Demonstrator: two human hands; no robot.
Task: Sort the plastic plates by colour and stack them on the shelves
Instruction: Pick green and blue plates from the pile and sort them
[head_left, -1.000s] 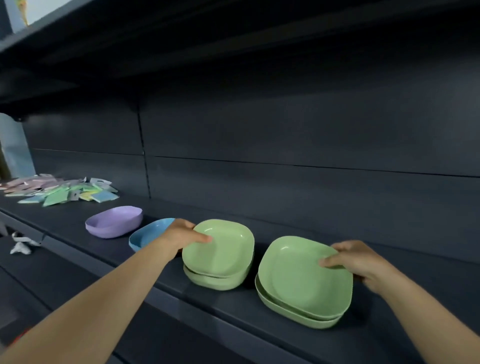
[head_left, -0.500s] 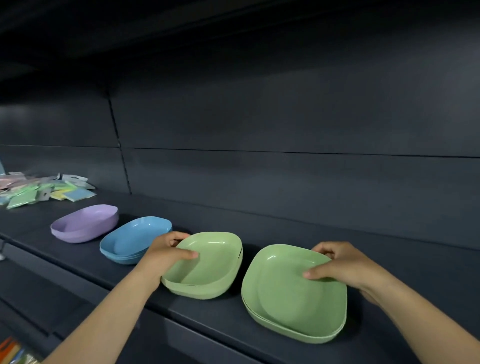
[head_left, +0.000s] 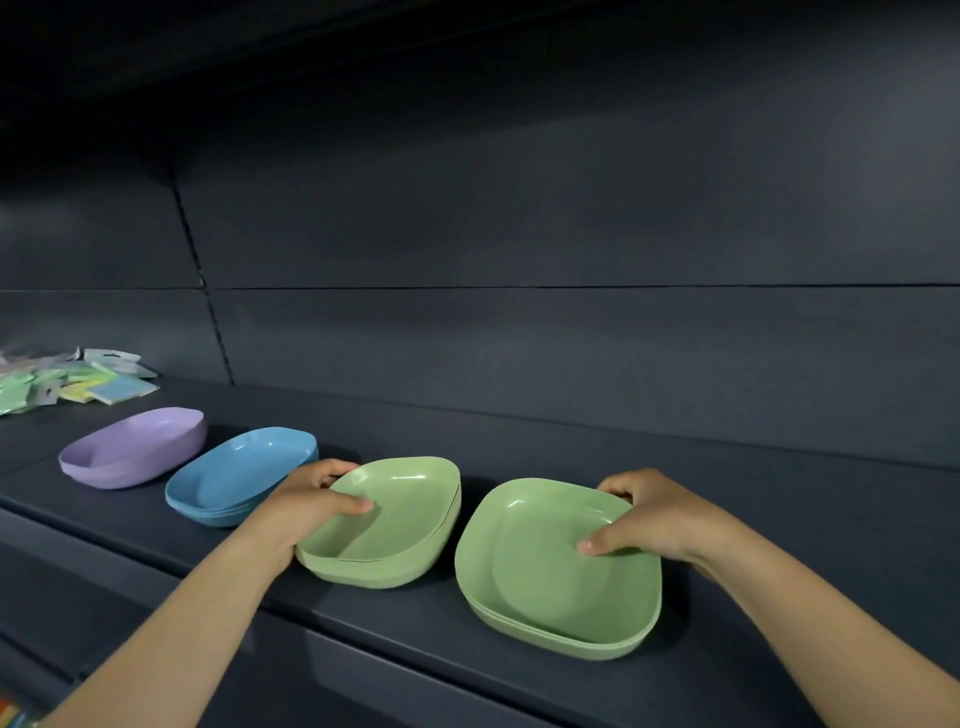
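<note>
On the dark shelf: four stacks of plastic plates stand in a row, running from far left to near right.
Shelf: the dark shelf (head_left: 519, 457) carries every stack; its back wall is of the same dark panels.
Purple stack: the purple plates (head_left: 132, 447) stand furthest left, apart from both hands.
Blue stack: the blue plates (head_left: 239, 475) stand just right of the purple ones, close beside the left hand.
Left green stack: the left green plates (head_left: 389, 525) sit between the blue stack and the other green stack, tilted so that their far right edge is raised.
Right green stack: the right green plates (head_left: 556, 577) lie near the front edge of the shelf, just beside the left green stack.
Left hand: the left hand (head_left: 306, 501) grips the left rim of the left green plates, thumb inside the top plate, fingers curled round the outside.
Right hand: the right hand (head_left: 660, 519) holds the far right rim of the right green plates, thumb pressed into the top plate, fingers behind the edge.
Far left end: a heap of pastel packets (head_left: 78, 379) lies on the shelf, well apart from the plates.
</note>
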